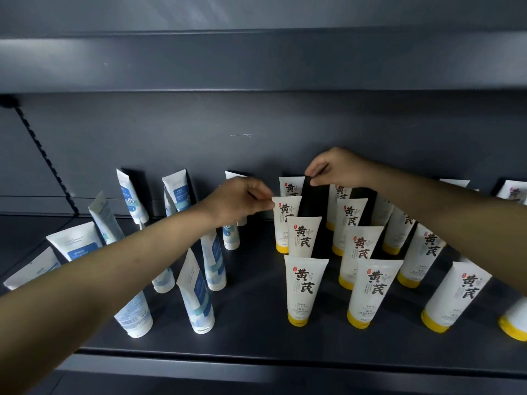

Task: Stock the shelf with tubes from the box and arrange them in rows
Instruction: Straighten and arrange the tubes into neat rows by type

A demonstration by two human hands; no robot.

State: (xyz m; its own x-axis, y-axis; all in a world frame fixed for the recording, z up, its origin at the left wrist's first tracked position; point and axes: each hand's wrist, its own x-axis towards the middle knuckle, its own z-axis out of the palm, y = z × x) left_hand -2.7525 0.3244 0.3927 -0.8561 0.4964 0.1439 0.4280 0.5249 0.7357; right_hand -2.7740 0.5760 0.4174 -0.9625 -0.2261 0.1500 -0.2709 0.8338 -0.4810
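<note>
Stocking of a dark shelf seen from the head camera, with both bare forearms reaching in from the lower corners. Left hand: thumb and forefinger pinch the top crimped edge of a white tube with a yellow cap, which stands cap-down, second from the back in the leftmost yellow-capped row; the remaining fingers are curled. Right hand: thumb and forefinger are closed together on the top of a dark upright form just right of that row, near the back wall; whether this form is a tube or only shadow cannot be told. Other yellow-capped tubes stand cap-down in rows running front to back across the centre and right of the shelf. Blue-labelled tubes occupy the left side, several of them tilted and less evenly spaced.
</note>
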